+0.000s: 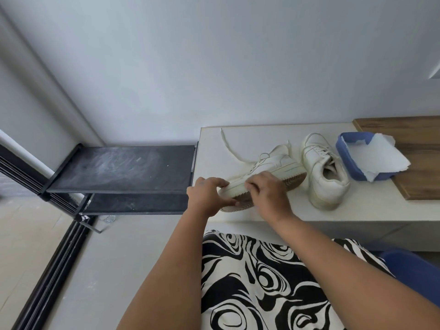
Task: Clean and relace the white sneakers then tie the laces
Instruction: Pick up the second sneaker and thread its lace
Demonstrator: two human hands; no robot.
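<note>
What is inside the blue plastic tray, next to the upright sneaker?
Inside the blue rectangular plastic tray lies a crumpled sheet of white paper towel, which hangs over its right rim. The paper covers most of the tray's floor, so anything beneath it cannot be seen.

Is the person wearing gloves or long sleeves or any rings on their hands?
No gloves, and no sleeves show: both forearms are bare up to the frame's edge. The left hand and right hand show no rings, watch or bracelet. A black-and-white swirl-patterned garment covers the lap.

no readable text, labels, brands or numbers on anything in view
</note>
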